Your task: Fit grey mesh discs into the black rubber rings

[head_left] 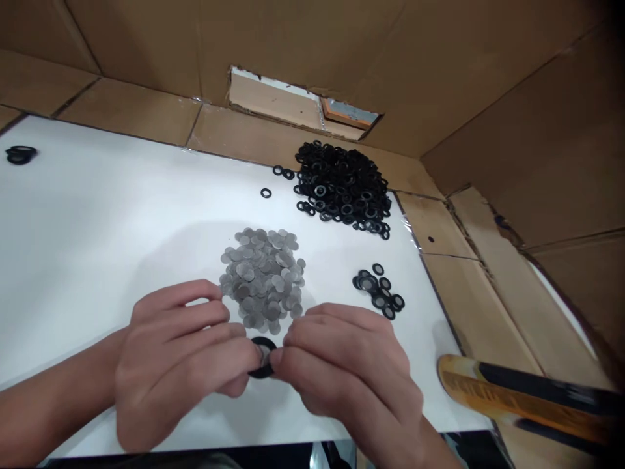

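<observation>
Between my two hands is a black rubber ring with a grey mesh disc in its opening. My left hand pinches the ring's left side, its thumb and finger closed on it. From the right, the fingertips of my right hand press on the opposite edge. Just beyond my hands lies a loose pile of round grey discs. To the right of that pile sits a small group of black rings with grey centres. Farther back is a large heap of plain black rings.
A single ring and two others lie left of the big heap. A few black rings rest at the far left of the white table. Cardboard walls surround it. A yellow and black object stands at the right edge.
</observation>
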`<state>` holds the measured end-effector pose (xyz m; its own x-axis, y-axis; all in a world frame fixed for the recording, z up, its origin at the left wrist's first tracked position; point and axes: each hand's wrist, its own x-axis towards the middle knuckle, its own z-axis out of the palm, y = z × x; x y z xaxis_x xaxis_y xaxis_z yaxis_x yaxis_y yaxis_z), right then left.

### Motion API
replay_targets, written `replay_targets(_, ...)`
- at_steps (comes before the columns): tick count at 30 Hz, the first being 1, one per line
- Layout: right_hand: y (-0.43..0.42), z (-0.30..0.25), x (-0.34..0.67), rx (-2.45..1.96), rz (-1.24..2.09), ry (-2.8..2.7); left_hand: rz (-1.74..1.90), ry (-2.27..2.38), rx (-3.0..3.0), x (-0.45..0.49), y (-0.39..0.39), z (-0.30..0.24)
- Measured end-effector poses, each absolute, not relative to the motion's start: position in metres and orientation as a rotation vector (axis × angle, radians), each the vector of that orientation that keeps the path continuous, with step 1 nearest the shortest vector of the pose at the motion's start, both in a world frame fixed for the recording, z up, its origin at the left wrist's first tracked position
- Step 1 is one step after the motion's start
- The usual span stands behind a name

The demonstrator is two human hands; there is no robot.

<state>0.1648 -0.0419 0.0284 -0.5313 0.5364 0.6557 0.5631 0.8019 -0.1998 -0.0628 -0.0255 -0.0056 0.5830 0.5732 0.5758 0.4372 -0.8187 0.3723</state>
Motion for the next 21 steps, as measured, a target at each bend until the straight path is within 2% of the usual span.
replay_targets(3, -0.037, 0.026, 0.170, -0.882, -0.033, -2.048, 1.102, 0.846, 2.574, -0.065, -0.013, -0.006)
replay_targets(4, -0.035, 0.028, 0.175, -0.926, -0.036, -2.025, 1.217, 0.941, 2.493, -0.064, -0.009, -0.006)
replay_targets(7, -0.025, 0.034, 0.201, -1.251, -0.065, -1.836, 1.372, 0.970, 2.424, -0.058, 0.003, -0.010)
replay_targets(11, -0.011, 0.026, 0.254, -2.260, 0.278, -1.525, 1.383, 0.922, 2.388, -0.051, 0.003, -0.016)
replay_targets(16, -0.002, 0.005, 0.295, -2.516, 0.377, -1.521, 1.276, 1.069, 2.394, -0.045, -0.010, -0.022)
replay_targets(21, 0.033, 0.010, 0.291, -2.599, 0.215, -1.651, 1.197, 0.998, 2.435, -0.043, -0.006, -0.026)
